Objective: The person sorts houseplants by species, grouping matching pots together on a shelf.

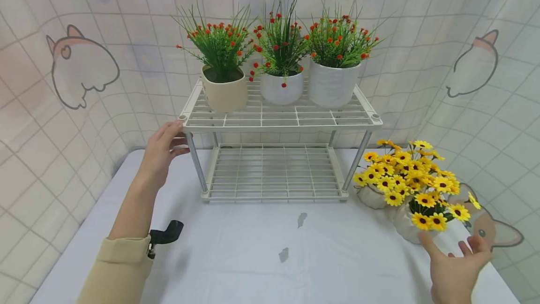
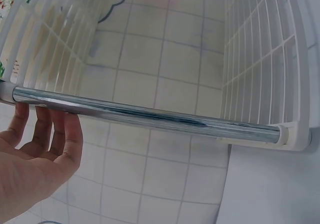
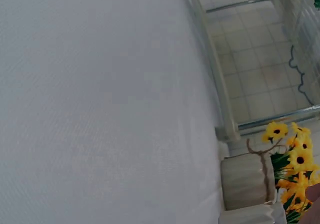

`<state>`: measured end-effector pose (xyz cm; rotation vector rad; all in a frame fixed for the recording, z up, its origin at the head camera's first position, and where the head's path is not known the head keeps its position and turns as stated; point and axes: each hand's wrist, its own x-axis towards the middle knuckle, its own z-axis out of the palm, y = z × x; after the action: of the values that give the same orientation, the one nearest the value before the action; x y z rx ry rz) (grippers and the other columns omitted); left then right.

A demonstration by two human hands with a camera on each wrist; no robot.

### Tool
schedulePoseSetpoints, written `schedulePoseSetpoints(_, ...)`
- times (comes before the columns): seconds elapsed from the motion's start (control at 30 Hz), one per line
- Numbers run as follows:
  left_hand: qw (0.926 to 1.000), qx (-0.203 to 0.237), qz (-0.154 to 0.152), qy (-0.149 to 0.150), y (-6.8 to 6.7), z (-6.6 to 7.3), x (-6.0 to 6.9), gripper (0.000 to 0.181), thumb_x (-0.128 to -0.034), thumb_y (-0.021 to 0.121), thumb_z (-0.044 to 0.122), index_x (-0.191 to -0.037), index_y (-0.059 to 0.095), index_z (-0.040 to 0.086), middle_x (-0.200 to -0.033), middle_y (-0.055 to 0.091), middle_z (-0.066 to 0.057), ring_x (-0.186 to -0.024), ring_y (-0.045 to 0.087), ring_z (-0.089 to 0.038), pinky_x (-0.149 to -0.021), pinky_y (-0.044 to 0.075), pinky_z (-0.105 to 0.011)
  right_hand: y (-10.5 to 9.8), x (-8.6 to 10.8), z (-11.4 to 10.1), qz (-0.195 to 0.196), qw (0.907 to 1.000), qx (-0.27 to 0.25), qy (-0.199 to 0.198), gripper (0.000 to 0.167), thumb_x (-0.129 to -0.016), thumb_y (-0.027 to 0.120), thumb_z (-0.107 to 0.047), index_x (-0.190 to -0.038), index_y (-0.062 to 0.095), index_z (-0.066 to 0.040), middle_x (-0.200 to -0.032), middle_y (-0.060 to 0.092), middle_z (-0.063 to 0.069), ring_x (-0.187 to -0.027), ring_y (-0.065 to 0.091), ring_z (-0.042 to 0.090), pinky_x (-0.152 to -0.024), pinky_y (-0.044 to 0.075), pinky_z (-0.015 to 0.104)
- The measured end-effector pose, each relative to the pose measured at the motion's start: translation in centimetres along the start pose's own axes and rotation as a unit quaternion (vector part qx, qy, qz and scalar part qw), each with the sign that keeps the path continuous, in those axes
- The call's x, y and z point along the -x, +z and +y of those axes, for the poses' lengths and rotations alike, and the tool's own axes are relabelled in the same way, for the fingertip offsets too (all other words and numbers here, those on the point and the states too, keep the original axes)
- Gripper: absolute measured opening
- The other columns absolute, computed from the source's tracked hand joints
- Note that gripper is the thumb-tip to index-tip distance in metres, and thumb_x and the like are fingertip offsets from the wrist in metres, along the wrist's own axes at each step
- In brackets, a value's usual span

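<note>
At the white rack's (image 1: 283, 128) upper front-left corner, my left hand (image 1: 157, 156) rests its fingers. In the left wrist view the hand (image 2: 42, 159) has slightly bent fingertips against the upper end of a metal post (image 2: 150, 118). My right hand (image 1: 457, 266) is spread, thumb apart from the fingers, just in front of a white pot (image 1: 408, 224) of yellow flowers; whether the thumb touches it I cannot tell. A second such pot (image 1: 371, 197) stands behind it to the left. Only a bit of the right hand (image 3: 311, 204) shows in the right wrist view, beside yellow flowers (image 3: 300, 160).
On the rack's top shelf stand a cream pot (image 1: 225, 95) and two white pots (image 1: 281, 89) (image 1: 333, 84), all with red-flowered plants. The lower shelf (image 1: 274, 172) is near the table (image 1: 244, 252). Two small grey patches (image 1: 302, 219) mark the cloth. Tiled-pattern curtains (image 1: 139, 60) surround the table.
</note>
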<state>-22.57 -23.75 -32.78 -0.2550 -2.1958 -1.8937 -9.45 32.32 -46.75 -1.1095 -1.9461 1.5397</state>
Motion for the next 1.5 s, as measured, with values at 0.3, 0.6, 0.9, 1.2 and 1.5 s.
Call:
schedulePoseSetpoints(0.3, 1.0000, 0.001, -0.008, 0.000, -0.1, 0.0, -0.2, 0.041, -0.1085, 0.047, 0.048, -0.125, 0.059, 0.012, -0.117, 0.057, -0.008, -0.111, 0.057, -0.021, -0.091, 0.051, -0.028, 2.1, -5.1, 4.4, -0.055, 0.9962, -0.002, 0.067, 0.123, -0.084, 0.083, -0.048, -0.159, -0.013, -0.030, -0.168, -0.012, 0.000, -0.155, -0.007, 0.027, -0.122, 0.022, 0.045)
schedulePoseSetpoints(0.6, 0.9999, 0.008, -0.006, -0.002, -0.1, 0.0, 0.0, 0.047, -0.1083, 0.048, 0.047, -0.128, 0.058, 0.006, -0.119, 0.056, -0.012, -0.110, 0.057, -0.021, -0.092, 0.050, -0.031, 2.8, -1.5, -0.4, -0.073, 0.9951, -0.012, 0.065, 0.114, -0.090, 0.080, -0.023, -0.162, -0.009, -0.018, -0.170, -0.007, 0.012, -0.155, -0.006, 0.030, -0.124, 0.012, 0.040)
schedulePoseSetpoints(0.9, 1.0000, -0.008, -0.005, 0.003, -0.2, -0.1, 0.0, 0.040, -0.1091, 0.046, 0.047, -0.125, 0.060, 0.013, -0.117, 0.057, -0.006, -0.111, 0.056, -0.020, -0.093, 0.049, -0.031, 3.6, -1.6, -0.3, -0.060, 0.9961, -0.015, 0.063, 0.110, -0.092, 0.079, -0.024, -0.162, -0.006, -0.017, -0.169, 0.001, 0.012, -0.155, 0.001, 0.028, -0.123, 0.013, 0.035)
schedulePoseSetpoints(1.2, 0.9999, -0.012, -0.010, 0.007, -0.1, -0.1, 0.0, 0.039, -0.1093, 0.044, 0.048, -0.127, 0.059, 0.016, -0.119, 0.056, -0.007, -0.112, 0.056, -0.020, -0.094, 0.049, -0.031, 3.4, -1.1, -0.7, -0.048, 0.9967, 0.001, 0.065, 0.111, -0.091, 0.080, -0.027, -0.163, -0.003, -0.015, -0.169, 0.005, 0.015, -0.154, 0.010, 0.032, -0.122, 0.023, 0.038)
schedulePoseSetpoints(1.5, 0.9999, -0.010, -0.009, 0.001, -0.1, 0.1, 0.0, 0.035, -0.1090, 0.045, 0.048, -0.123, 0.059, 0.019, -0.119, 0.056, -0.009, -0.110, 0.057, -0.019, -0.093, 0.050, -0.031, 3.0, -0.2, -0.6, -0.055, 0.9950, 0.014, 0.082, 0.120, -0.086, 0.086, -0.033, -0.163, -0.003, -0.011, -0.169, 0.005, 0.016, -0.154, 0.009, 0.035, -0.122, 0.022, 0.044)
